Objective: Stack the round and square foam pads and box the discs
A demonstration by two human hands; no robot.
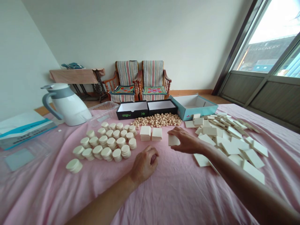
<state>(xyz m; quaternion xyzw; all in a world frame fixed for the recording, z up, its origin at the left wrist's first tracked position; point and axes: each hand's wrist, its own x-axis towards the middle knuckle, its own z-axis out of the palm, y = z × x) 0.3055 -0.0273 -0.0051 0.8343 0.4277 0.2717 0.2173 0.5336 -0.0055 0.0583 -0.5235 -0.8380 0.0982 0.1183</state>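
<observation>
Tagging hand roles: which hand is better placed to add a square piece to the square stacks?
Probably the right hand: it holds a square piece beside the two square stacks and is nearer the loose squares. The left hand is curled near the stacks, with no piece visible.

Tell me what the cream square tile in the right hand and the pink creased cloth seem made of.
Cream square tile: possibly wood or plastic, matt; its pale face lacks gloss. Pink creased cloth: fabric, perhaps cotton, dull; soft folds show.

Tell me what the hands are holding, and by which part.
Right hand: a square cream tile, gripped by its far and near edges. Left hand: nothing visible held.
</observation>
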